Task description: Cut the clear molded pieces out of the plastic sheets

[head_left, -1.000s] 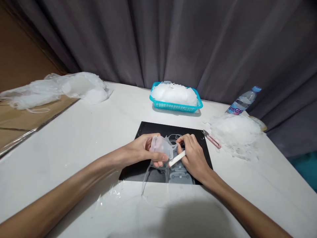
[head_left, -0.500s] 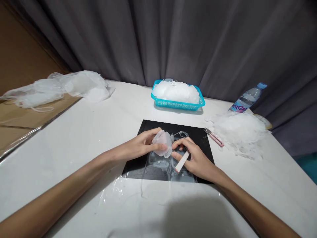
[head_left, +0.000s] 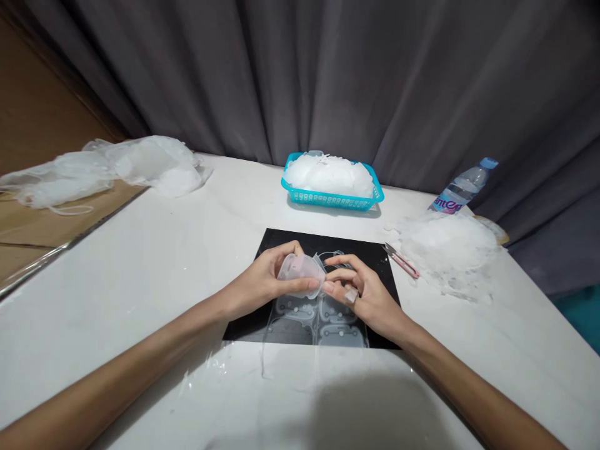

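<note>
Work is being carried on partway: one translucent piece (head_left: 297,269), cupped and softly curved, is being held above a black mat (head_left: 248,328). By the left hand (head_left: 269,275) it is being grasped between thumb and fingers. By the right hand (head_left: 375,300), a short white object (head_left: 351,295) is being gripped, while the piece's near edge is being met by thumb and outstretched fingers; whether it is being pinched there cannot be told. Whether it is being held to the thin webbing by any remaining strand is being hidden by the fingers. Below, more flat, rounded shapes (head_left: 342,335) of glassy film are being left on the mat, so handling is judged to be unfinished. Beyond, a smooth, milky heap (head_left: 330,175) is being contained by a turquoise lattice basket (head_left: 332,201), apparently set aside as done. Wispy, crumpled white material (head_left: 450,247), perhaps trimmings, is being kept near pink-handled snips (head_left: 403,261) and a clear bottle (head_left: 462,187).
</note>
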### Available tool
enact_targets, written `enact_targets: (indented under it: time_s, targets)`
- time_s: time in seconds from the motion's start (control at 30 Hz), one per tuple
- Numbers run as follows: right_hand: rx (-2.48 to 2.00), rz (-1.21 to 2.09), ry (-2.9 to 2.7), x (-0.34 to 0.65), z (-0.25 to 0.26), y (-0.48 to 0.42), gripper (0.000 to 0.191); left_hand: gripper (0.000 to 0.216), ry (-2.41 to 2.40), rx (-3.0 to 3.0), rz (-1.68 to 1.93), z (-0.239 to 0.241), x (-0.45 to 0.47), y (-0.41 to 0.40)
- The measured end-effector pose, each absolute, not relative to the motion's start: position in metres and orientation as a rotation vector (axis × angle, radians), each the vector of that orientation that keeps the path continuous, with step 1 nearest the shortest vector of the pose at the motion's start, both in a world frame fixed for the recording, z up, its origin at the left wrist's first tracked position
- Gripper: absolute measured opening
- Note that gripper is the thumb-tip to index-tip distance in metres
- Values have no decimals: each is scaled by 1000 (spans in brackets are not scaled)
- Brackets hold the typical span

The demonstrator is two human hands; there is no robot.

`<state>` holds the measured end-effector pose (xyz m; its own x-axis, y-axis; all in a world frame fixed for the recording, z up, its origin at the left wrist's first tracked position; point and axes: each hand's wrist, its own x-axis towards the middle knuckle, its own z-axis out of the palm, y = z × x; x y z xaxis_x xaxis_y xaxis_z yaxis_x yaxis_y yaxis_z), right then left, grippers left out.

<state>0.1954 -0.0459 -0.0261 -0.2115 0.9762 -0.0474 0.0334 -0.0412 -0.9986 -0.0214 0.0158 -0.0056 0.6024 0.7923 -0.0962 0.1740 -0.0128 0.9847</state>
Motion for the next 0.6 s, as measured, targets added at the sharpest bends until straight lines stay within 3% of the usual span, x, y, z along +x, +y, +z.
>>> enact_targets:
  time_s: [0.23,0.47,0.6]
  targets:
    - [-1171,1351,-1291,190,-20,-52,46,42,871,1529,667,0,-19,14]
    - [-1306,1002,-1524,191,-20,-54,16,39,950,1483,729,4,-17,8]
    - [-1378,826,-1547,191,-14,-56,12,39,1008,1422,788,4,-16,6]
